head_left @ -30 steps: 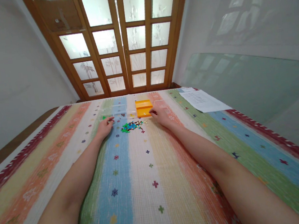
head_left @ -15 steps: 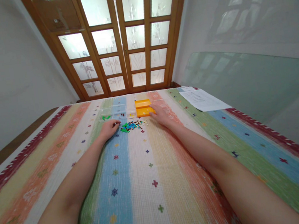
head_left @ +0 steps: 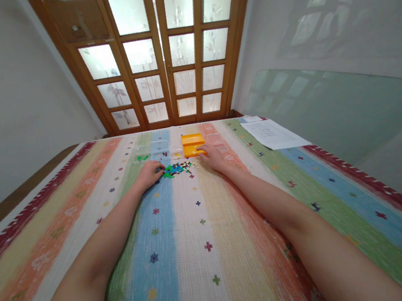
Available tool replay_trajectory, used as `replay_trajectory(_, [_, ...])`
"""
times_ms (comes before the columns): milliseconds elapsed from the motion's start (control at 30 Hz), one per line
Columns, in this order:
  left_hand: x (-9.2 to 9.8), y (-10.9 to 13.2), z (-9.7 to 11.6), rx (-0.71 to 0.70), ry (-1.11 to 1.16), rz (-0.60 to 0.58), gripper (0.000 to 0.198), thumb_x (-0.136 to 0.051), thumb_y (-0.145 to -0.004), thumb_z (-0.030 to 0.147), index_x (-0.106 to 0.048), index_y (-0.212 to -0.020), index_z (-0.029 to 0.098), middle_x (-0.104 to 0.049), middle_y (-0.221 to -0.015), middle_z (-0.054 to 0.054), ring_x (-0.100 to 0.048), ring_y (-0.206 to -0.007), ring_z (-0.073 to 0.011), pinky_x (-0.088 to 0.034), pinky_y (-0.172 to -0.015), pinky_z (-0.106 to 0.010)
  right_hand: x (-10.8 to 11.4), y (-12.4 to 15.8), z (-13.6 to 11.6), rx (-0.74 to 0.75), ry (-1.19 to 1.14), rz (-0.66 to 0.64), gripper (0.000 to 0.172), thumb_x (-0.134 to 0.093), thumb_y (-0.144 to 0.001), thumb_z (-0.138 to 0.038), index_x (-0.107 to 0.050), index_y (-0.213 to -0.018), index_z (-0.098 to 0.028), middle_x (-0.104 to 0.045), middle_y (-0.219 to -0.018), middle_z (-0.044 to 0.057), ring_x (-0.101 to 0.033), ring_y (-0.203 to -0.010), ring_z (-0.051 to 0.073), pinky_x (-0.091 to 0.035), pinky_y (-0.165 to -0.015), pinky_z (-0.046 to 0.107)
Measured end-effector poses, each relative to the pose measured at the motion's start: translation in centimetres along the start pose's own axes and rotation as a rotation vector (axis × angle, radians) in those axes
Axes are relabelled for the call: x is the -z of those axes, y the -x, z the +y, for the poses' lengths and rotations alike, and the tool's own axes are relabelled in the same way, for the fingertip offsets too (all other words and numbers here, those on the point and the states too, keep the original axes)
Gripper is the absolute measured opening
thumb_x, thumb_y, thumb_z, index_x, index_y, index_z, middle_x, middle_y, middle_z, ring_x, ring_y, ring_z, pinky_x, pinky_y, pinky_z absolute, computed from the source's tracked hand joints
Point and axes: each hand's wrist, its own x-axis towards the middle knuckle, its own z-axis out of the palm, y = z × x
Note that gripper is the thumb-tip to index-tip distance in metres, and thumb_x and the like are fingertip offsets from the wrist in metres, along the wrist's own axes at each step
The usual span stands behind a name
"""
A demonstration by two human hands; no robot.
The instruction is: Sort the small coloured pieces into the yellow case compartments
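Small coloured pieces [head_left: 177, 169] lie in a loose heap on the patterned cloth [head_left: 190, 230] over the surface, on the near side of an orange box [head_left: 192, 138]. I see my left hand [head_left: 148, 173] with fingers curled at the heap's left edge; whether they pinch a piece I cannot tell. My right hand [head_left: 212, 158] is by the box's near right corner, fingers bent, grip unclear to me. Green pieces [head_left: 143, 158] sit in a clear tray [head_left: 152, 146] beyond my left hand.
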Motion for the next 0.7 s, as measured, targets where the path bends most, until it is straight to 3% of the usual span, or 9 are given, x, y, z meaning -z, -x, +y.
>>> replay_trajectory(367, [-0.2, -0.1, 0.7, 0.061, -0.042, 0.042, 0.007, -0.070, -0.084, 0.031, -0.075, -0.083, 0.025, -0.072, -0.089, -0.008, -0.065, -0.093, -0.0292, -0.049, -0.091, -0.041, -0.8, 0.4, -2.0, 0.117, 0.076, -0.158, 0.026, -0.054, -0.106, -0.023, -0.077, -0.117, -0.021, -0.074, -0.120, 0.011, -0.065, -0.115, 0.023, -0.049, -0.102, 0.035])
replay_trajectory(533, [-0.1, 0.0, 0.4, 0.187, 0.081, 0.152, 0.008, -0.066, -0.086, 0.028, -0.072, -0.091, 0.025, -0.073, -0.087, -0.004, -0.065, -0.077, -0.0242, -0.048, -0.078, -0.037, -0.7, 0.5, -1.8, 0.100, 0.102, -0.144, 0.025, -0.055, -0.106, -0.025, -0.078, -0.115, -0.020, -0.076, -0.116, 0.011, -0.068, -0.108, 0.023, -0.050, -0.096, 0.033])
replay_trajectory(700, [0.1, -0.2, -0.7, 0.281, 0.175, 0.279, 0.007, -0.064, -0.084, 0.024, -0.066, -0.090, 0.023, -0.068, -0.082, -0.001, -0.061, -0.072, -0.0202, -0.047, -0.072, -0.033, -0.8, 0.5, -1.8, 0.098, 0.110, -0.156, 0.026, -0.055, -0.106, -0.026, -0.078, -0.115, -0.020, -0.078, -0.115, 0.010, -0.068, -0.108, 0.023, -0.050, -0.095, 0.033])
